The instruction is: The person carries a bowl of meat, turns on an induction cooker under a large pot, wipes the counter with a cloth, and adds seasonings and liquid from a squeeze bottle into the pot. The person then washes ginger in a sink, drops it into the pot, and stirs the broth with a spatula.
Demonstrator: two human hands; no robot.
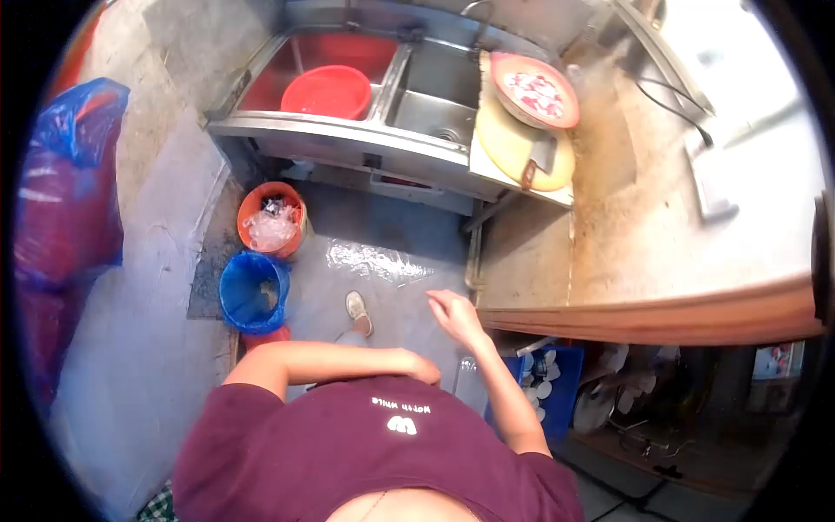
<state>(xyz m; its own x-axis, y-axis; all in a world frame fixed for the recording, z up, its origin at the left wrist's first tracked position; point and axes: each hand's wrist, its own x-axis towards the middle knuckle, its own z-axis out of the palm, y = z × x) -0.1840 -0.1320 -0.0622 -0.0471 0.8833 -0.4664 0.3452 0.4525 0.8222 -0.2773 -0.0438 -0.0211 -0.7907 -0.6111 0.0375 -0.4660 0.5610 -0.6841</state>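
Note:
My left hand (pixel 424 369) rests against the front of the maroon shirt (pixel 374 435), its fingers mostly hidden. Held out past the body, my right hand (pixel 455 315) is over the wet floor, left of the counter's edge. Its fingers look loosely apart, and nothing shows in them. Farther off, a cleaver (pixel 543 152) with a brown handle lies on a round yellowish cutting board (pixel 500 139). A reddish bowl (pixel 567 91) behind it holds pink and white cut pieces (pixel 534 93). Neither hand touches these.
A steel double sink (pixel 339 130) stands ahead, with a red basin (pixel 326 92) in its left bowl. Left of the feet are an orange bucket (pixel 246 228) of plastic waste and a blue-lined bin (pixel 233 296). A wooden counter (pixel 644 252) borders the right, above a blue crate (pixel 565 383).

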